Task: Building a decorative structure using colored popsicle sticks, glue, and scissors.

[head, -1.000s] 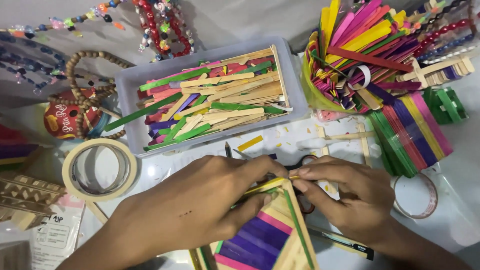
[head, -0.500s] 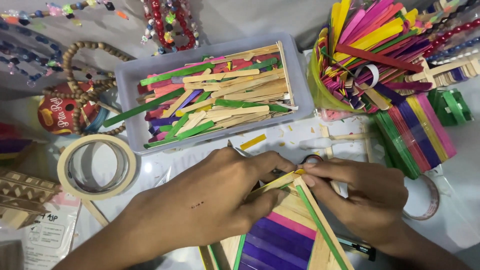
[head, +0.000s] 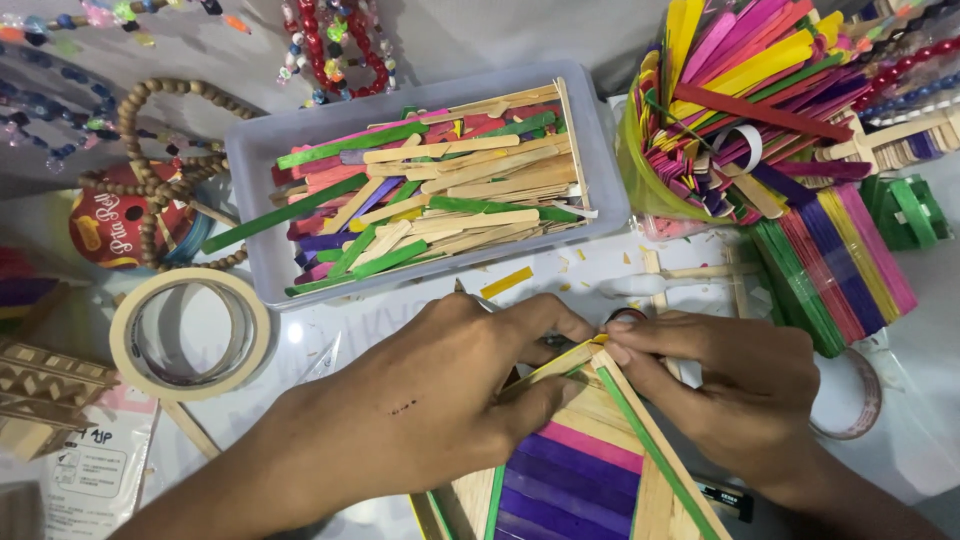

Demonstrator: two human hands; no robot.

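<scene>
White table [head: 330, 335]: hands pinch flat wooden sticks [head: 590, 470].

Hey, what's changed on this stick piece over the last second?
The stick panel has shifted right and up between both hands. The left hand and right hand still pinch its top corner. The clear bin of sticks and tape roll stayed put.

A white tabletop [head: 330, 330] fills the view, lit evenly from above, with small coloured paper scraps scattered across it. Toward the far edge the surface turns grey and shadowed [head: 520, 35]. No wall, floor or window shows.
</scene>
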